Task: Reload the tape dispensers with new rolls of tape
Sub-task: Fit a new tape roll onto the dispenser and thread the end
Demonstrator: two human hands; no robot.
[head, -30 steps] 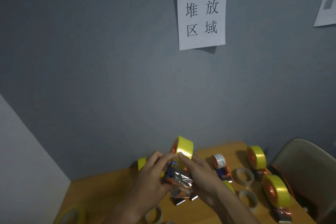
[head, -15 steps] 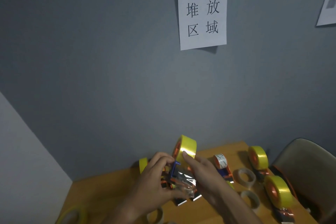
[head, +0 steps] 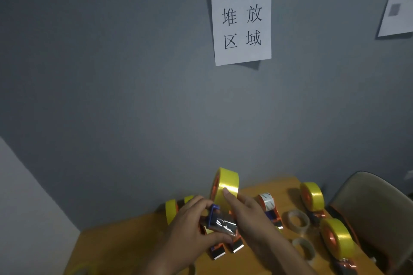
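Observation:
I hold an orange and blue tape dispenser [head: 218, 222] above the wooden table [head: 125, 245]. A full yellow tape roll [head: 225, 183] sits on its hub. My left hand [head: 190, 227] grips the dispenser's front part, with a shiny strip of tape [head: 224, 225] across it. My right hand [head: 248, 216] holds the dispenser from the right, its index fingertip pressing on the yellow roll's face.
Other loaded dispensers with yellow rolls stand at the right [head: 311, 196], the near right [head: 337, 238] and the left [head: 171, 210]. A dispenser with a small clear roll [head: 267, 203] and two empty cores [head: 296, 221] [head: 305, 250] lie between. A chair [head: 375, 210] stands at the table's right end.
My right index finger has slid up onto the yellow roll. The left hand has shifted its grip on the dispenser's front, and the tape strip is pulled flatter.

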